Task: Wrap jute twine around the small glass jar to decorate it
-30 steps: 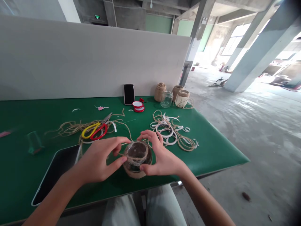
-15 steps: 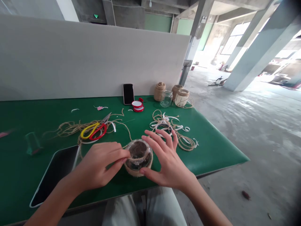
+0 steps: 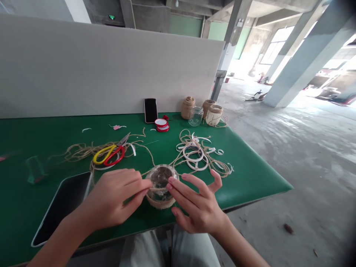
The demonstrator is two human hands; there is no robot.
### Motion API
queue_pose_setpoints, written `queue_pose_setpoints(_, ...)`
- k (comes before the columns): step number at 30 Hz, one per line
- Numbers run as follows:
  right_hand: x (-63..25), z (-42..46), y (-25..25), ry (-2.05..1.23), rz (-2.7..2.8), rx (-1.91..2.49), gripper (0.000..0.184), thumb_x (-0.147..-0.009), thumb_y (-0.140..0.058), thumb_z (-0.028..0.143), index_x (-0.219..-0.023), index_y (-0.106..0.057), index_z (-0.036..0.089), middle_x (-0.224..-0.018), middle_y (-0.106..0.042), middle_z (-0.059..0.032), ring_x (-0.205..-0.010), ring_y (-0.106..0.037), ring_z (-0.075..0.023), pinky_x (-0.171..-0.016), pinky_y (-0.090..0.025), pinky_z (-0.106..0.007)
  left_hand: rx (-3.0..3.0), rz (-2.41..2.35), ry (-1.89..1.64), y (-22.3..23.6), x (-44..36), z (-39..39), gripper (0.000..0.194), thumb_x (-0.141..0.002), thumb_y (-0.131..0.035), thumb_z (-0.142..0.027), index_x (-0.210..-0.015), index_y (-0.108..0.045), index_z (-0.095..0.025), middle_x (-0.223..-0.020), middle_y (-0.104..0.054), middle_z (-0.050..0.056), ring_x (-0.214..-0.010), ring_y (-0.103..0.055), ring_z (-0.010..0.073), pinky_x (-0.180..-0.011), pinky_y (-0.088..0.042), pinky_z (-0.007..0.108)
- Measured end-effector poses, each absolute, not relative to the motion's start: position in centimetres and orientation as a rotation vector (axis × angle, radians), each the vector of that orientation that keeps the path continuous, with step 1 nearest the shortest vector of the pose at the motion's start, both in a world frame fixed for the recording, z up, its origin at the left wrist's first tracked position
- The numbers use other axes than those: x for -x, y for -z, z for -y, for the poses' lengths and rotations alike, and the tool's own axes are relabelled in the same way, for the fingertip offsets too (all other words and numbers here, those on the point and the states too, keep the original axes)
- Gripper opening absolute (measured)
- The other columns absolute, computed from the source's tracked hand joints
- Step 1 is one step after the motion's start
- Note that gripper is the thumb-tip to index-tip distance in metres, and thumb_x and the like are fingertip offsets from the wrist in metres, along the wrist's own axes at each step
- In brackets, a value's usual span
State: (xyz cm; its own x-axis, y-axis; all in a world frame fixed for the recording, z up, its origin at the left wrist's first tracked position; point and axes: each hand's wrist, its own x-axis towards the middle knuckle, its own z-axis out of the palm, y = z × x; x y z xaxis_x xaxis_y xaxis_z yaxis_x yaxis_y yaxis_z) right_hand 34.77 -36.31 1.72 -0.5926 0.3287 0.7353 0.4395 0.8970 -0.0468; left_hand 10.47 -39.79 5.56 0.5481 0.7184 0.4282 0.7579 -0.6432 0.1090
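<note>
At the jar point(image 3: 161, 196), left hand point(image 3: 118, 196) pinched on twine point(image 3: 158, 189), right hand point(image 3: 200, 205) half-spread, empty (green sign point(image 3: 111, 17) illegible)

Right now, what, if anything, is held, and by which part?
The left hand pinches twine at the left side of the glass jar; whether the right hand, at the jar's right, grips anything cannot be told.

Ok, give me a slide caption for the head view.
Left hand pinching twine at a partly wrapped glass jar, right hand at its other side, scissors lying beyond.
</note>
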Motion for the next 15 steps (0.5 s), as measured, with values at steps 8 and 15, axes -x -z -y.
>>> queue_pose_setpoints(8, -34.8, 36.1, -1.2, 0.307, 2.234, 0.523, 0.035, -0.082, -0.05, 0.024, -0.116, -0.061, 0.026, -0.112, -0.068, 0.0053, -0.096, -0.064, -0.0218, -0.112, -0.016, -0.048, 2.679, 1.375, 0.713, -4.9, -10.4, 39.8, 0.017, -0.087, -0.047, -0.018, -0.099, -0.059, -0.022, -0.072, -0.063, 0.0, -0.065, -0.059, 0.014, -0.061, -0.042, 0.025)
queue_pose_setpoints(15, -35.0, 35.3, -2.0, 0.494, 2.273, 0.327, 0.026, -0.082, -0.05, 0.022, -0.103, -0.066, 0.024, -0.114, -0.068, 0.0029, -0.098, -0.063, -0.0208, -0.098, -0.036, -0.043, 2.66, 1.496, 0.678, -5.1, -10.8, 39.8, 0.019, -0.088, -0.045, -0.024, -0.102, -0.059, -0.022, -0.075, -0.066, -0.001, -0.065, -0.061, 0.013, -0.061, -0.043, 0.023)
